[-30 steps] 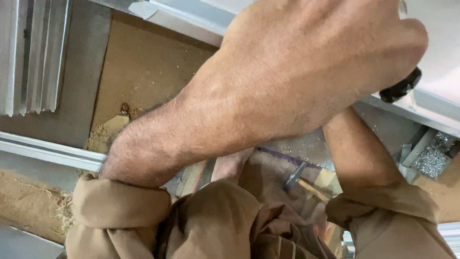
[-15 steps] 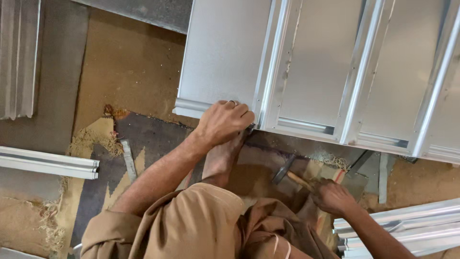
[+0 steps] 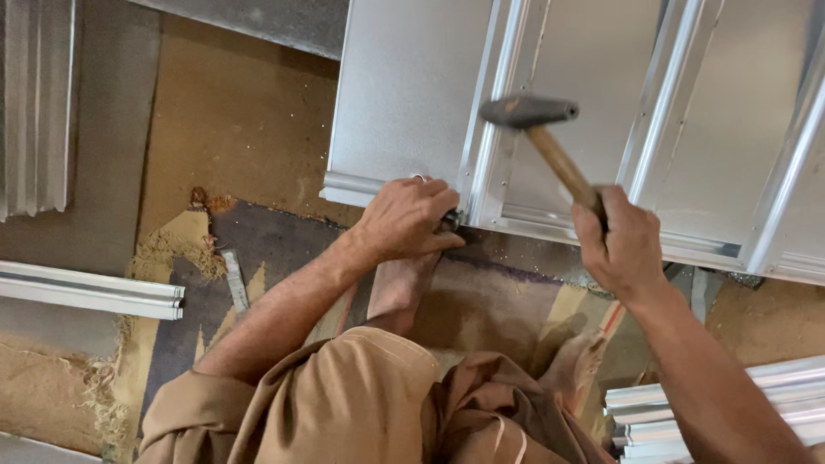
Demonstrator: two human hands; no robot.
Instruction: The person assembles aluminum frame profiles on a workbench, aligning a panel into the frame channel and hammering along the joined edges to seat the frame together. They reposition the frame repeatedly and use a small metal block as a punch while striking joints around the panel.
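Hammer [image 3: 543,142]: wooden handle, dark metal head, raised over the sheet-metal panels [image 3: 601,94], head up near a raised seam between 2 panels. Right hand [image 3: 620,245] closed tight round the lower handle. Left hand [image 3: 408,219] curled shut at the panels' near edge, fingertips pinching sth small & dark right at the seam corner; can't tell what it is, maybe a punch or nail.

Risks, as I judge them:
- Left fingers sit just beside the strike spot. Blow slightly off = hit fingers.
- Glancing blow on the ribbed seam could dent the panel or skid the head off sideways.
- Small held piece could tip or shoot out if struck off-centre.
- Panel edges look thin & sharp; hand touching the edge could get cut if the sheet jumps.
- Person crouches low w/ bare foot [image 3: 397,288] just under the left hand, near the edge; a dropped hammer or slipping sheet lands there.

Count:
- 1 hammer
- 2 hands, both the person's own
- panels: at least 3 flat fields btw ribs, exact no. unclear, cut off by frame
- 1 metal channel strip [image 3: 90,290] on floor at left
- 1 stack of profiles [image 3: 713,412] lower right
- 1 ribbed sheet [image 3: 34,103] far left
- sawdust [image 3: 103,404] heaps on floor, several
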